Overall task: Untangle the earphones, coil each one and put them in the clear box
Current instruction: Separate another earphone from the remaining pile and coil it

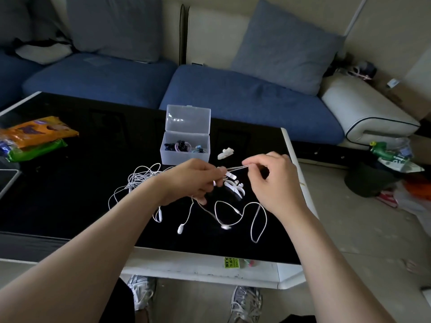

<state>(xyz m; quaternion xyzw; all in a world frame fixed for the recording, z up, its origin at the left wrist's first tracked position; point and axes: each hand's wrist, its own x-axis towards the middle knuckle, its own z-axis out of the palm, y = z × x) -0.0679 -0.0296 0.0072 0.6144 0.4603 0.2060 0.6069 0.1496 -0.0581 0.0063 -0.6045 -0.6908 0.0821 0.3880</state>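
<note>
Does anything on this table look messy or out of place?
Yes. White earphone cables lie in a tangled bunch left of the left hand, and a loose cable sprawls in loops near the front edge of the table. A small white piece sits alone right of the open clear box.

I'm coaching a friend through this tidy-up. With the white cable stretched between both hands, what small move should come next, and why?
Probably the right hand should wind the taut white cable round the left hand to form a coil: both pinch it, its tail lies in loose loops on the black table, and the clear box stands open.
</note>
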